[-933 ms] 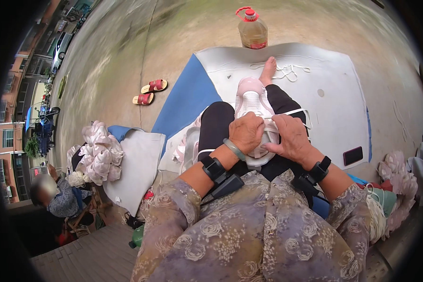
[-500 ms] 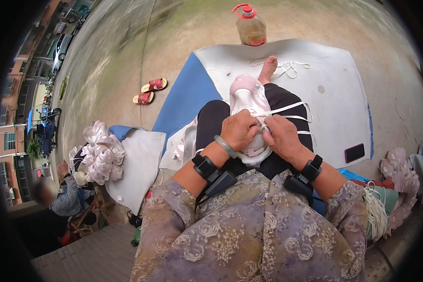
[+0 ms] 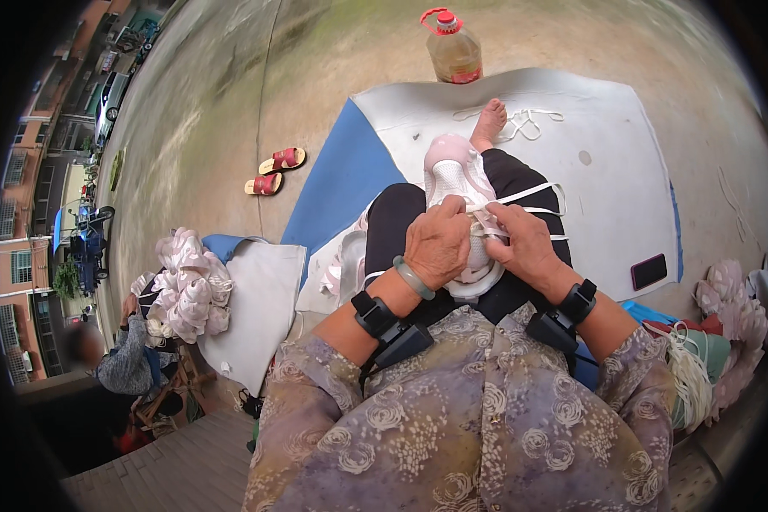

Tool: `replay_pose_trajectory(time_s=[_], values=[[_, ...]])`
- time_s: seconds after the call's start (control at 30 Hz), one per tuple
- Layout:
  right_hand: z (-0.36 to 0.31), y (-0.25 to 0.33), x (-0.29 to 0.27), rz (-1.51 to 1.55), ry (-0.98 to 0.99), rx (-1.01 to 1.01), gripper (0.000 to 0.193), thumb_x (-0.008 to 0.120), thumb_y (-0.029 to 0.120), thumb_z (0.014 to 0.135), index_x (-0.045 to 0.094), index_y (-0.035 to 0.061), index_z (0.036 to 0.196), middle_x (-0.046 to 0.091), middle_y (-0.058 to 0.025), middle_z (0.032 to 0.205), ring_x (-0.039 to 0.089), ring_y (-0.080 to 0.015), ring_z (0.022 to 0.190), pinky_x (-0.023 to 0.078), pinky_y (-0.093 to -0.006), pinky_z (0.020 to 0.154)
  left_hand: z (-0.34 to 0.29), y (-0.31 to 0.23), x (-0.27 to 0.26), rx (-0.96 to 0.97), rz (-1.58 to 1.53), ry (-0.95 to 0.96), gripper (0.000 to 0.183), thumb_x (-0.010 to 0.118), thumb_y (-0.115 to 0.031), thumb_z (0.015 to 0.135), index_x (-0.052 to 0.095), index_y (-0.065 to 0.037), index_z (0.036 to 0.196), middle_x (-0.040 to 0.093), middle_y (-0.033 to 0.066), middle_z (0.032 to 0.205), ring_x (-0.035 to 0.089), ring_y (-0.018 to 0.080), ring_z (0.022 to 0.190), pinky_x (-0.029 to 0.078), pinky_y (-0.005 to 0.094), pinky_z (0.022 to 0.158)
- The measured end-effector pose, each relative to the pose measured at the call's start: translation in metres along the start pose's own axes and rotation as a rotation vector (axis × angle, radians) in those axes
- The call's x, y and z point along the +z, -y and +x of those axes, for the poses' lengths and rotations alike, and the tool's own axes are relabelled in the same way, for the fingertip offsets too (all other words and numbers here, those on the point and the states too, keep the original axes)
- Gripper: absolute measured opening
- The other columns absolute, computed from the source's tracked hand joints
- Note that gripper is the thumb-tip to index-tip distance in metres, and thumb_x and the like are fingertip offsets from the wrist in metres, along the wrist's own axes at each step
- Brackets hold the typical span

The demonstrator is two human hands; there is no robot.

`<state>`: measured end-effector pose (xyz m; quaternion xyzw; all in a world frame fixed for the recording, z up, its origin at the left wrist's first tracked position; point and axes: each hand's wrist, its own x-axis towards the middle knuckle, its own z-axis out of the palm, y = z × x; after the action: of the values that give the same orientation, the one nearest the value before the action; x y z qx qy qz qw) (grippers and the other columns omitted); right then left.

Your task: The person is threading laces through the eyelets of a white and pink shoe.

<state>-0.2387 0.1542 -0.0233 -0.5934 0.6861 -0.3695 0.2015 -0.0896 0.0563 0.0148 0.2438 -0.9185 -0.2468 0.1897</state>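
A white and pale pink sneaker point(image 3: 455, 166) lies on my lap, toe pointing away from me. A white shoelace point(image 3: 533, 194) runs from its lacing area and loops out to the right over my dark trouser leg. My left hand point(image 3: 438, 243), with a bracelet at the wrist, is closed at the left side of the shoe's opening, its fingertips partly hidden. From the right, my right hand point(image 3: 523, 245) pinches the lace beside the eyelets, thumb and bent fingers close together. Both hands cover part of the shoe's tongue and eyelets.
A white and blue sheet point(image 3: 606, 128) lies under my legs, with loose laces point(image 3: 533, 122) and a phone point(image 3: 648, 272). Beyond stands a capped bottle point(image 3: 454, 55). Red slippers point(image 3: 275, 171) lie left. Piled shoes point(image 3: 192, 286) stand near another person point(image 3: 128, 358); a lace bundle point(image 3: 689, 375) hangs right.
My right hand's fingertips have moved up the shoe slightly, beside the lace. My left hand has turned a little, its knuckles higher. The shoe stays on my lap.
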Motion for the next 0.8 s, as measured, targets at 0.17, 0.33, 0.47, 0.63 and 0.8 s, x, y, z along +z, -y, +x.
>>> replay_pose_trajectory(time_s=[0.17,0.33,0.47,0.63,0.8], values=[[-0.008,-0.004,0.0,-0.009,-0.047,-0.015,0.05,0.064,0.021,0.069,0.05,0.0022,0.113,0.055,-0.0157,0.084,0.057,-0.0316,0.078,0.047,-0.0389,0.07,-0.064,0.054,-0.054,-0.085,0.289,-0.092,0.004,0.053,-0.003,0.067,0.05,0.0,0.067,0.057,0.0165,0.098,0.056,0.0351,0.077,0.045,0.0416,0.067],[-0.005,0.02,-0.014,0.146,0.031,0.215,0.056,0.066,0.026,0.071,0.045,0.0021,0.117,0.058,-0.0174,0.089,0.06,-0.0288,0.077,0.048,-0.0368,0.069,-0.227,0.167,-0.12,-0.704,0.764,0.008,0.01,0.052,-0.009,0.067,0.056,0.001,0.067,0.057,0.018,0.102,0.057,0.0356,0.085,0.047,0.0427,0.076],[0.0,0.01,-0.013,0.131,0.019,0.267,0.051,0.065,0.027,0.072,0.048,0.0008,0.113,0.059,-0.0163,0.083,0.06,-0.0281,0.071,0.048,-0.0365,0.066,-0.24,0.161,-0.12,-0.946,0.755,0.2,0.012,0.054,-0.014,0.068,0.061,-0.004,0.07,0.058,0.0115,0.095,0.056,0.0329,0.086,0.045,0.0431,0.073],[0.011,0.002,-0.006,0.05,0.073,0.32,0.033,0.062,0.024,0.076,0.056,0.0029,0.1,0.06,-0.0119,0.072,0.059,-0.0257,0.064,0.046,-0.0356,0.061,-0.133,0.107,-0.071,-0.258,0.203,-0.113,0.022,0.06,-0.006,0.072,0.059,-0.005,0.095,0.058,0.0144,0.105,0.055,0.0332,0.092,0.043,0.039,0.081],[0.02,0.007,0.006,-0.031,0.028,0.258,0.023,0.062,0.02,0.076,0.06,0.0059,0.094,0.059,-0.0099,0.074,0.058,-0.0238,0.065,0.046,-0.0342,0.062,-0.049,0.051,-0.031,0.02,-0.04,0.016,0.036,0.06,-0.006,0.072,0.056,-0.006,0.107,0.053,0.0148,0.111,0.052,0.0337,0.095,0.042,0.0401,0.083]])
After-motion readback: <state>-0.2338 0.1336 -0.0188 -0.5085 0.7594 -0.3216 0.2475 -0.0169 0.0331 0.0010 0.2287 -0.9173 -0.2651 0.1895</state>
